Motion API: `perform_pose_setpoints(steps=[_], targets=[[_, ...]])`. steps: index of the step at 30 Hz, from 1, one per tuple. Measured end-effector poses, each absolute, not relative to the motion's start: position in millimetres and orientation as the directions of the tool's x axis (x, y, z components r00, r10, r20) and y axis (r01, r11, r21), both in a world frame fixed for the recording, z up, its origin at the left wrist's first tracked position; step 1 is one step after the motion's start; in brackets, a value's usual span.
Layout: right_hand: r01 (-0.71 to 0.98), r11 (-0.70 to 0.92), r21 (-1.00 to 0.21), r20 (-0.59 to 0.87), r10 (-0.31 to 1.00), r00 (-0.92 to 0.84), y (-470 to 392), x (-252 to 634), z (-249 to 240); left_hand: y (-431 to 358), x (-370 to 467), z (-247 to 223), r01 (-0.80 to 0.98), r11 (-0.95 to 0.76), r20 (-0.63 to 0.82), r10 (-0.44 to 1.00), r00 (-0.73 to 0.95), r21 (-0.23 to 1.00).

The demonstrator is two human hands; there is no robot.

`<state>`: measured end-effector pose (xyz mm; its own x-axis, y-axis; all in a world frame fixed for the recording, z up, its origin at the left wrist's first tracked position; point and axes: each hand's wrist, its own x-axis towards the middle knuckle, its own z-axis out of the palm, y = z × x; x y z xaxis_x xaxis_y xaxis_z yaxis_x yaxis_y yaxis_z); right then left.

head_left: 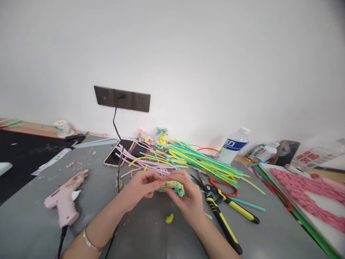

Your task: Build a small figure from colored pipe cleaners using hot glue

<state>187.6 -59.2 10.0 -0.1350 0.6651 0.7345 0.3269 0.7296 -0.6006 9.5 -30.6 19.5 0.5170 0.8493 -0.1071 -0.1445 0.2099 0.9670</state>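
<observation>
"How much room do the hands have?"

"Closest in, a stretch of grey tabletop (145,233) lies open between the forearms, with just a small yellow piece (169,218) on it. Out to the left it reaches a black surface (24,162); out to the right, a white board (323,201) carrying a pink braid (293,185). The far edge runs along the wall (188,72)."

"And the grip?"

"The left hand (141,187) pinches one end of the green-and-yellow craft piece (176,186) between thumb and fingers. The right hand (188,194) curls round the other end. The piece sits between them, just short of the stems; whether it touches the tabletop, I can't tell."

"What's in the way?"

"On the right, black-and-yellow cutters (212,203) lie with handles spread near the right wrist, red-handled scissors (235,194) just beside them. Well apart on the left is a pink glue gun (64,201). A black cord (115,124) passes below the left forearm."

"Beyond the hands?"

"Purple stems (151,165), partly over a phone (111,157), then yellow and green stems (205,162) rightward. Behind stand a bottle (230,149) and two small figures (162,138). Farthest, the sockets (122,99), where the cord ends."
</observation>
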Motion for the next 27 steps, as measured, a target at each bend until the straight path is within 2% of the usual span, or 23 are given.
perform_pose_setpoints(steps=[5, 13, 21, 27], targets=[[0.372, 0.708, -0.6, 0.706, 0.688, -0.169, -56.0, 189.6, 11.7, -29.0, 8.1, 19.5, -0.134, 0.187, -0.093, 0.852, 0.516, 0.973], [0.363, 0.684, -0.633, 0.672, 0.718, -0.182, -54.5, 191.0, 11.6, -27.6, 5.4, 16.3, -0.023, 0.081, -0.058, 0.864, 0.5, 0.996], [0.344, 0.639, -0.688, 0.627, 0.762, -0.162, -55.1, 190.4, 10.1, -29.4, 8.9, 22.3, -0.033, 0.15, -0.117, 0.876, 0.469, 0.988], [0.302, 0.619, -0.725, 0.604, 0.782, -0.154, -55.1, 191.1, 10.6, -28.9, 7.2, 20.7, -0.007, 0.093, -0.079, 0.877, 0.474, 0.996]])
